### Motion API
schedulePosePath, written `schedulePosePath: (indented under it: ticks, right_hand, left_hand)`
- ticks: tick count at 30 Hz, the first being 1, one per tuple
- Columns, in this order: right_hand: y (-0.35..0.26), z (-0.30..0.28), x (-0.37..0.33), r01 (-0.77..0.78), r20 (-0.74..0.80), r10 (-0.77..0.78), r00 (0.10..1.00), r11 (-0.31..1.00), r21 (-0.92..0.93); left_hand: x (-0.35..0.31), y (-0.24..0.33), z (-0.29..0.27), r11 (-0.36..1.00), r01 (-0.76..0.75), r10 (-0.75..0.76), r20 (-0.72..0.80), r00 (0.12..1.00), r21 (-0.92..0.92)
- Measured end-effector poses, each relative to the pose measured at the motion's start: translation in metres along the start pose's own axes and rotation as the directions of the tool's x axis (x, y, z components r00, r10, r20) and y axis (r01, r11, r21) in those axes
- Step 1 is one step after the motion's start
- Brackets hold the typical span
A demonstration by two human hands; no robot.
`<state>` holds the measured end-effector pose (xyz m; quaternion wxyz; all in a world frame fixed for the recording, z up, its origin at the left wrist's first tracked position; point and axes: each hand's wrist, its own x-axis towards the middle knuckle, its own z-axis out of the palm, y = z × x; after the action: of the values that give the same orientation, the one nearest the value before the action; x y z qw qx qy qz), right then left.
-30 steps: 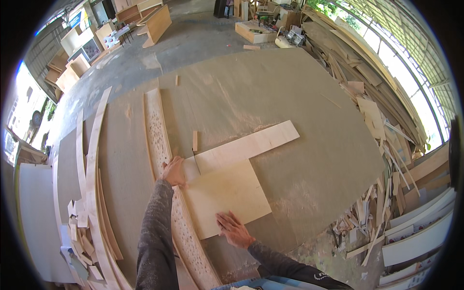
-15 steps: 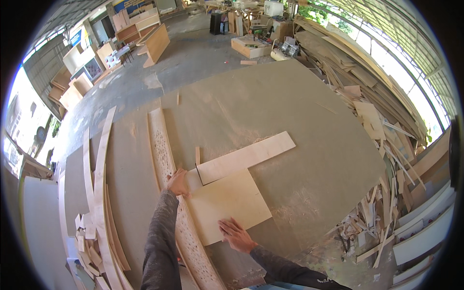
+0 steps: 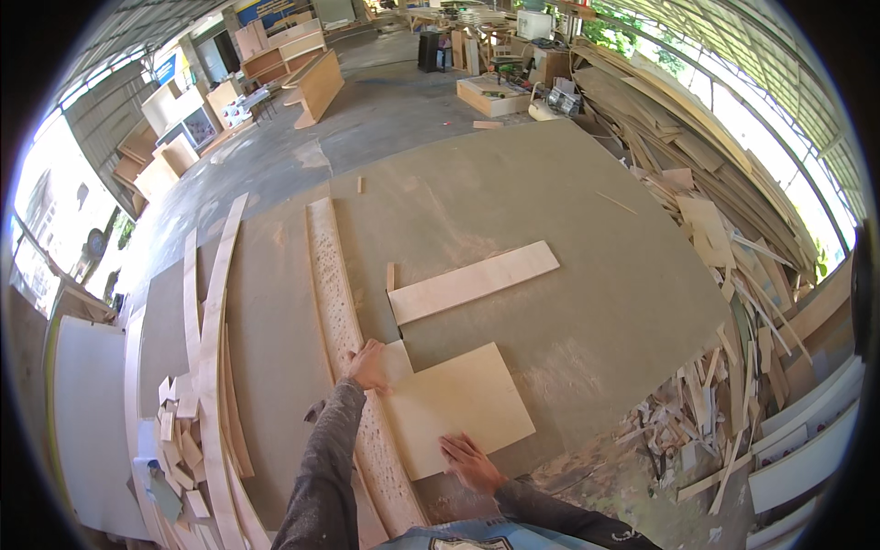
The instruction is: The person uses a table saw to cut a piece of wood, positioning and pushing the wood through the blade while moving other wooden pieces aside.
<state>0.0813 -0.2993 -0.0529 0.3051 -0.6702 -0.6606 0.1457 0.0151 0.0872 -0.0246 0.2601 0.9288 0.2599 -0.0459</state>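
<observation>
A pale, flat wooden panel (image 3: 467,408) lies on the broad brown work surface, its left side along a long speckled wooden rail (image 3: 332,266). At the panel's far left corner, beside a narrower pale section (image 3: 396,360), my left hand (image 3: 367,365) grips the edge next to the rail; its fingertips are partly hidden. My right hand (image 3: 471,463) rests flat on the panel's near part, fingers stretched out. Beyond the panel lies a separate pale board (image 3: 477,281), apart from it. A thin dark upright strip (image 3: 397,316) stands at that board's left end, near a small wooden stick (image 3: 390,277).
Long wooden strips (image 3: 213,339) and a heap of offcuts (image 3: 179,440) lie to the left. On the right are wood scraps (image 3: 678,412) and a tall stack of boards (image 3: 660,119). Wooden cabinets (image 3: 316,87) stand farther back on the floor.
The panel has slid toward me together with both hands, and a gap has opened between it and the pale board. The whole view has also shifted slightly.
</observation>
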Motion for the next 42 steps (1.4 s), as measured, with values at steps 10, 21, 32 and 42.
schedulePosePath:
  ticks: [10, 21, 32, 42]
  right_hand:
    - [-0.036, -0.005, -0.042, 0.057, 0.086, -0.058, 0.995, 0.998, 0.019]
    - [-0.013, -0.011, -0.052, 0.026, 0.099, -0.019, 0.995, 0.997, -0.069]
    - [-0.008, -0.044, -0.018, 0.039, 0.020, -0.041, 0.999, 0.993, 0.109]
    - [0.180, -0.155, 0.211, -0.274, -0.186, 0.240, 0.953, 0.945, -0.182]
  left_hand:
    - [-0.055, 0.004, 0.031, 1.000, 0.018, -0.016, -0.316, 0.949, 0.002]
    - [-0.227, -0.029, -0.059, 0.440, -0.205, -0.721, -0.480, 0.500, -0.874]
    - [-0.292, -0.081, -0.051, 0.371, -0.010, -0.896, -0.361, 0.258, -0.928]
    - [-0.254, 0.060, 0.059, 0.456, 0.078, -0.817, -0.383, 0.430, -0.886]
